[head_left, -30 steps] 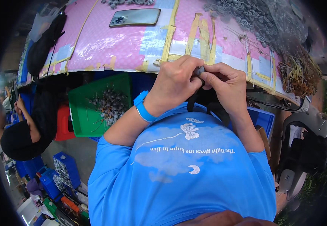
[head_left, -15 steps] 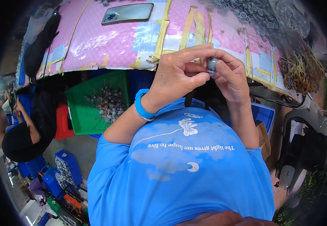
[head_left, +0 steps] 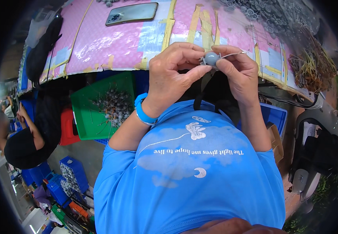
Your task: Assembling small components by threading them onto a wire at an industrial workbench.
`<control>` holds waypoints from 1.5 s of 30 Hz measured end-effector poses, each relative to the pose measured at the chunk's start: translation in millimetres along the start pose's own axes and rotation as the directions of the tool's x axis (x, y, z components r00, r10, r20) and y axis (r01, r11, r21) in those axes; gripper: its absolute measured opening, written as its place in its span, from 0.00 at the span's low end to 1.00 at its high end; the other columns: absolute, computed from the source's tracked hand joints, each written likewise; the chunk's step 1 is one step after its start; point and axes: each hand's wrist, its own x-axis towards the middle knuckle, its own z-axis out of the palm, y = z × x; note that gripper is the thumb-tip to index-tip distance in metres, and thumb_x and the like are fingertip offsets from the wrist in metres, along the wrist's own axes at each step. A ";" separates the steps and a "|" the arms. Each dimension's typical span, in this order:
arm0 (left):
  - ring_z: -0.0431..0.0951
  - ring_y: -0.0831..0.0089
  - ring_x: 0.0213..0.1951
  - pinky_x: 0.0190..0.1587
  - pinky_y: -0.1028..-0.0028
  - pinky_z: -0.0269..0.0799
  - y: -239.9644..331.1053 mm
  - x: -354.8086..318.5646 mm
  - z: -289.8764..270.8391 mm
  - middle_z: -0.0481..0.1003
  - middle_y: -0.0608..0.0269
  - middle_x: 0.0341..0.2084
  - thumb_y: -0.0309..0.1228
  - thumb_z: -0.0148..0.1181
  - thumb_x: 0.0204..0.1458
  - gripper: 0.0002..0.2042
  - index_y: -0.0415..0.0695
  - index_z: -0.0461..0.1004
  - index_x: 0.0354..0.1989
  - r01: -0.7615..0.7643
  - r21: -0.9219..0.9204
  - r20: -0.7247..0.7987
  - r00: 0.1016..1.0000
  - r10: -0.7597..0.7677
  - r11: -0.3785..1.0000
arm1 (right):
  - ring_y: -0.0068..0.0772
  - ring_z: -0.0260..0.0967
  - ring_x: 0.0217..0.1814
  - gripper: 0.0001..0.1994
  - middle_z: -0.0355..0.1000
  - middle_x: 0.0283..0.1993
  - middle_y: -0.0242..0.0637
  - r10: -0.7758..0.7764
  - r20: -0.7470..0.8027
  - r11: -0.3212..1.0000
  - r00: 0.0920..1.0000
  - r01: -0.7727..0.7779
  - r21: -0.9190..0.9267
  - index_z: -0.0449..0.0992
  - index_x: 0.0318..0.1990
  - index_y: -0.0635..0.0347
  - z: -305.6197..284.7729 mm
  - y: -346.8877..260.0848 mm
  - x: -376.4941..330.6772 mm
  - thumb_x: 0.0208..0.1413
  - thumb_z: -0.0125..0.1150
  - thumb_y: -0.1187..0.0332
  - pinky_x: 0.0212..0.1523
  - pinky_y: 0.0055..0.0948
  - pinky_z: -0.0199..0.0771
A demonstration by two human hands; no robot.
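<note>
A glossy grey ball-shaped part [head_left: 211,59] with flat flanges at its sides is between my two hands, just past the table's near edge. My left hand [head_left: 176,64] closes on its left side with thumb and fingertips. From the right, my right hand [head_left: 237,70] pinches the other side, thumb against the ball. A thin pale wire [head_left: 233,54] runs out from the part across my right fingers. Fingers cover some of the part's underside.
The pink-covered table [head_left: 95,43] carries a phone [head_left: 132,13], a heap of grey round parts [head_left: 262,15] and a wire bundle [head_left: 313,72]. Below left, a green crate [head_left: 84,117] holds wired grey balls. A red stool [head_left: 68,126], a co-worker [head_left: 28,144] and a scooter [head_left: 317,140] flank me.
The ball has turned and shifted slightly left and down, so its side flanges and the wire now show. My hands have spread a little to either side of it.
</note>
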 end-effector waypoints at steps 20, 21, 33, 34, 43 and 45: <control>0.79 0.76 0.38 0.36 0.79 0.77 39.6 -37.2 -71.1 0.78 0.57 0.43 0.14 0.66 0.46 0.13 0.34 0.79 0.42 0.030 0.296 0.072 0.996 -0.053 0.955 | 0.29 0.75 0.45 0.10 0.78 0.41 0.42 0.066 0.292 0.997 0.954 -0.054 -0.049 0.81 0.43 0.69 45.8 -3.2 17.7 0.53 0.63 0.79 0.47 0.25 0.74; 0.79 0.77 0.36 0.36 0.79 0.76 39.2 -39.8 -76.3 0.78 0.58 0.41 0.15 0.67 0.46 0.12 0.34 0.79 0.41 0.098 0.289 0.021 0.994 -0.109 0.952 | 0.29 0.75 0.44 0.09 0.79 0.41 0.42 0.125 0.264 0.991 0.957 -0.131 0.006 0.81 0.43 0.69 49.5 5.0 20.2 0.54 0.63 0.79 0.47 0.25 0.75; 0.77 0.79 0.40 0.39 0.78 0.72 32.5 -128.1 -268.9 0.78 0.61 0.42 0.22 0.69 0.48 0.20 0.36 0.75 0.51 0.300 0.917 -0.160 0.882 -0.444 0.265 | 0.20 0.74 0.34 0.11 0.80 0.34 0.32 -0.090 -0.135 0.604 0.987 -0.054 -0.795 0.82 0.45 0.60 -68.9 -14.3 89.0 0.55 0.63 0.69 0.37 0.24 0.75; 0.77 0.79 0.40 0.39 0.78 0.72 31.8 -121.1 -263.0 0.78 0.61 0.42 0.22 0.69 0.48 0.20 0.36 0.75 0.51 0.299 0.917 -0.160 0.882 -0.443 0.263 | 0.21 0.74 0.34 0.11 0.80 0.33 0.32 -0.124 -0.215 0.510 0.969 -0.123 -0.852 0.82 0.45 0.60 -85.3 -21.0 96.5 0.55 0.62 0.68 0.37 0.24 0.75; 0.80 0.71 0.39 0.38 0.74 0.76 -23.6 55.4 -111.8 0.78 0.58 0.39 0.23 0.65 0.50 0.15 0.39 0.78 0.47 0.063 0.592 0.093 0.985 -0.146 0.804 | 0.46 0.77 0.38 0.15 0.79 0.35 0.47 -0.017 -0.111 0.012 0.994 -0.110 -0.994 0.81 0.44 0.57 -138.6 -17.3 125.5 0.48 0.62 0.67 0.44 0.36 0.75; 0.80 0.67 0.37 0.37 0.71 0.76 -43.5 94.3 -84.0 0.78 0.56 0.38 0.25 0.64 0.50 0.14 0.41 0.78 0.47 -0.028 0.549 0.200 0.975 -0.099 0.835 | 0.39 0.77 0.35 0.17 0.78 0.33 0.44 -0.166 -0.130 0.167 0.978 -0.102 -0.981 0.80 0.48 0.54 -154.6 -20.6 128.2 0.49 0.62 0.65 0.40 0.36 0.75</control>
